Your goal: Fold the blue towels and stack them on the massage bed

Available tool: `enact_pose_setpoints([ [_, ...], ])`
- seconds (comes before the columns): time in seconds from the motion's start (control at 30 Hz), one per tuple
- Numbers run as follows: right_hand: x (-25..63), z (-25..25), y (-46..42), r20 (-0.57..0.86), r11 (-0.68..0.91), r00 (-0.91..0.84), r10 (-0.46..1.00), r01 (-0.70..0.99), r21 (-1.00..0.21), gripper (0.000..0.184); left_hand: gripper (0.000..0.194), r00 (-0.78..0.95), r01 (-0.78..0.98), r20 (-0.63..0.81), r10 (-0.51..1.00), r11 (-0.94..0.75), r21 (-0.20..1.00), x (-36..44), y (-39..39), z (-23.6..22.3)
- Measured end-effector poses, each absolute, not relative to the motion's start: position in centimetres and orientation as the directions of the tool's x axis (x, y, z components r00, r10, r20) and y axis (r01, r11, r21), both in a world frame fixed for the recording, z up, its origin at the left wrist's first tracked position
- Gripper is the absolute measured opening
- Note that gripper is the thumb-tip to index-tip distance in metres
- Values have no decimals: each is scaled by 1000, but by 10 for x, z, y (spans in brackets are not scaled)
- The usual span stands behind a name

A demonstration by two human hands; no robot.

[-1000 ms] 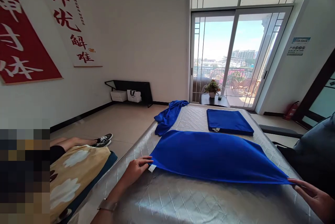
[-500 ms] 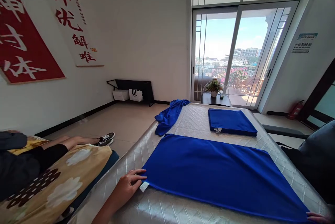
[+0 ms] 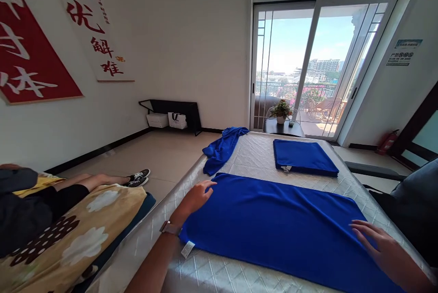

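Observation:
A blue cloth (image 3: 267, 224) lies spread over the near part of a quilted mattress (image 3: 253, 151), with a white label at its near left corner. Over the cloth's left edge, close to its far left corner, is my left hand (image 3: 197, 197), fingers stretched forward and holding nothing. My right hand (image 3: 379, 243) hovers at or just above the right side of the cloth, its fingers apart. Whether either hand touches the fabric is hard to tell. Farther back sits a folded stack of blue cloth (image 3: 304, 157). A crumpled blue cloth (image 3: 224, 149) hangs at the mattress's left edge.
To the left, a person (image 3: 65, 192) lies on a bed with a flowered cover (image 3: 92, 233). A small table with a potted plant (image 3: 281, 111) stands beyond the mattress, before a sliding glass door (image 3: 284, 65). A dark bag-like shape (image 3: 410, 211) is at the right.
My left hand has moved forward from the near left corner along the cloth's left edge. My right hand has come forward from the near right corner, away from the edge.

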State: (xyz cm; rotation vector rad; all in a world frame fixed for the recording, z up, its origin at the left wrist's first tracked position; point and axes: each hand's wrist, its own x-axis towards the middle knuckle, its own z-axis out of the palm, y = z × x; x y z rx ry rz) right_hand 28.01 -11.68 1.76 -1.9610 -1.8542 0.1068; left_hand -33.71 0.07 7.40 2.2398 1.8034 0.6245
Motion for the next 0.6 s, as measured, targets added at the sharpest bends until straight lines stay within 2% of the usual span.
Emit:
enact_pose_setpoints([
  [0.1,211,30,-58,207,185,-111,972,904,-386,62,46,168,917,196,966,-227,329,-301,47,59],
  [0.2,146,30,-16,159,234,-192,968,917,-323,65,49,145,941,187,972,-194,278,-288,68,34],
  [0.37,104,2,14,83,175,-161,984,960,-218,61,54,137,962,135,981,-164,219,-302,74,10],
  [0.6,150,-18,9,33,106,-102,994,984,-146,66,60,136,972,78,988,-149,180,-310,80,6],
])
